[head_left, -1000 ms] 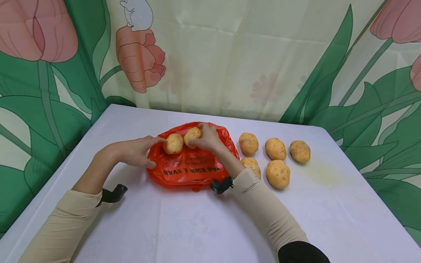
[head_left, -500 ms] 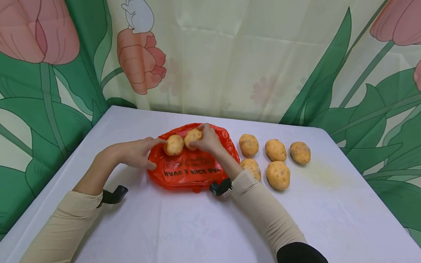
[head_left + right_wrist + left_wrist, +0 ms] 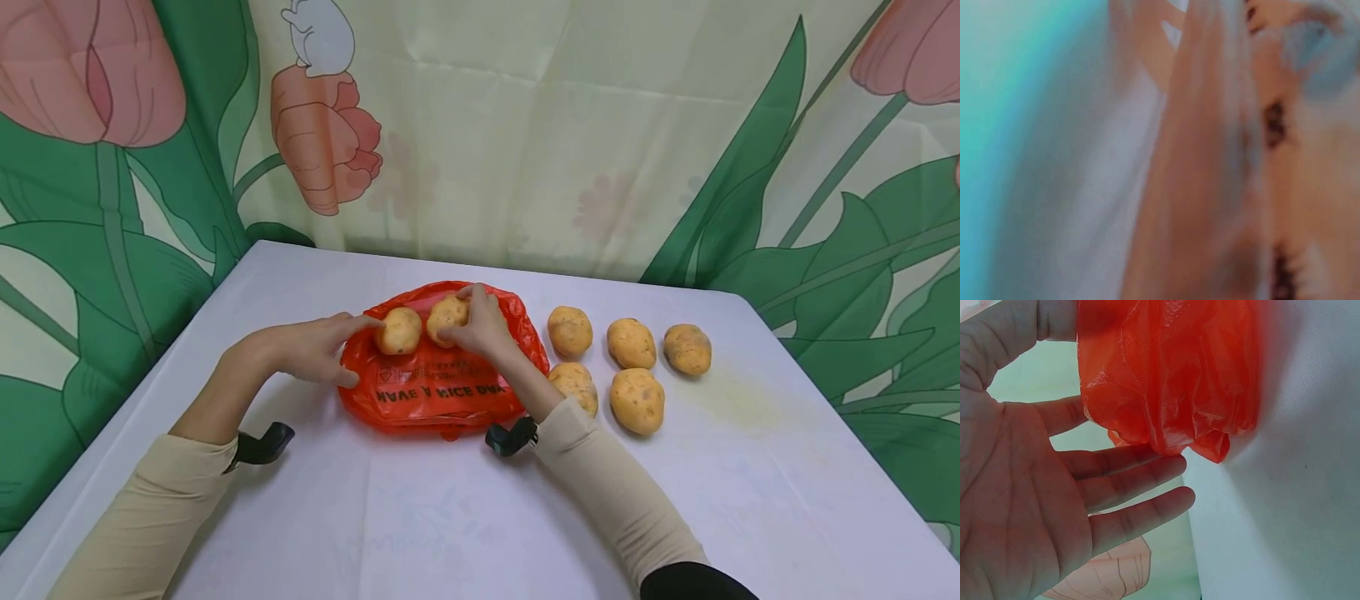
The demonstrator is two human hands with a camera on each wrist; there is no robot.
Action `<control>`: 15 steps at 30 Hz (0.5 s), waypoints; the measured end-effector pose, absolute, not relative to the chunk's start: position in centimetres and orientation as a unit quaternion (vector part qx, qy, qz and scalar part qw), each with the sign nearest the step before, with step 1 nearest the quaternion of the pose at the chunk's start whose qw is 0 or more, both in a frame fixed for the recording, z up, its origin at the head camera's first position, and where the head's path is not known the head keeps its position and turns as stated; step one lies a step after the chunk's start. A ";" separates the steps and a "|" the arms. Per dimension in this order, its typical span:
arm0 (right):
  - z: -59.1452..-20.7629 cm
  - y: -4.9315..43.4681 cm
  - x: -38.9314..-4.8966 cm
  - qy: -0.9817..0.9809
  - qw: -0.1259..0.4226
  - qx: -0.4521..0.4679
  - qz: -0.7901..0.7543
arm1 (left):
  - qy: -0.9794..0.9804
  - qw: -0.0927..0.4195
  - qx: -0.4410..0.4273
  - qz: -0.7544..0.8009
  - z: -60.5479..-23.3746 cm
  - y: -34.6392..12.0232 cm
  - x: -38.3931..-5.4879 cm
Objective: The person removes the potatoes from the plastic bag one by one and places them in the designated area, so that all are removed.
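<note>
A red plastic bag (image 3: 442, 400) with dark lettering lies spread on the table, its wide mouth facing the back. At that mouth are two potatoes side by side. My right hand (image 3: 483, 327) grips the right-hand potato (image 3: 444, 318) between thumb and fingers. The left-hand potato (image 3: 400, 332) sits beside the fingertips of my left hand (image 3: 311, 348). The left wrist view has this hand's fingers (image 3: 1141, 519) nearly straight, reaching along the edge of the red bag (image 3: 1166, 369). In the right wrist view, blurred red plastic (image 3: 1204, 187) fills the near part.
Several potatoes stand right of the bag: a back row of three, from one near the bag (image 3: 569, 332) to one at the far right (image 3: 687, 349), with others (image 3: 637, 402) in front. A white cloth covers the table (image 3: 420, 517). A printed curtain (image 3: 487, 150) hangs behind.
The right hand and its potato have shifted slightly right, widening the gap between the two potatoes. The left hand keeps its place at the bag's left edge.
</note>
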State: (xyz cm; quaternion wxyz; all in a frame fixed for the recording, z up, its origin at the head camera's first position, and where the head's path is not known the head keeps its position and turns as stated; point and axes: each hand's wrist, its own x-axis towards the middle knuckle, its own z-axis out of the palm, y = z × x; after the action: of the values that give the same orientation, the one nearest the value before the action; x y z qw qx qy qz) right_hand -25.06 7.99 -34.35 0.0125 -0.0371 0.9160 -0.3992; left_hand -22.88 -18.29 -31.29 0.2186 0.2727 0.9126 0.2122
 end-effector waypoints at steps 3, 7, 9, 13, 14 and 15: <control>-34.2 8.1 -24.7 0.916 0.010 -0.038 -0.399 | 0.913 0.218 0.273 0.211 -31.3 -18.3 -22.9; -34.0 8.4 -24.4 0.912 0.004 -0.037 -0.408 | 0.913 0.218 0.272 0.211 -31.4 -18.3 -22.9; -34.0 8.6 -24.2 0.911 0.002 -0.039 -0.411 | 0.914 0.218 0.271 0.211 -31.4 -18.3 -23.0; -34.1 8.9 -23.8 0.907 -0.001 -0.047 -0.419 | 0.914 0.218 0.271 0.211 -31.4 -18.2 -23.0; -34.1 8.9 -23.6 0.906 -0.002 -0.050 -0.421 | 0.914 0.218 0.270 0.211 -31.4 -18.2 -23.0; -34.1 9.0 -23.5 0.905 -0.004 -0.053 -0.422 | 0.914 0.219 0.270 0.211 -31.4 -18.2 -23.0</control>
State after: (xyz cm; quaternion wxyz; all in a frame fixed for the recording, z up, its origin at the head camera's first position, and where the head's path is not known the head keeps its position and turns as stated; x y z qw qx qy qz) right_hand -23.46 9.01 -34.07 -0.0037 -0.0529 0.9049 -0.4223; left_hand -23.01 -18.22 -31.42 0.2187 0.2697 0.9137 0.2111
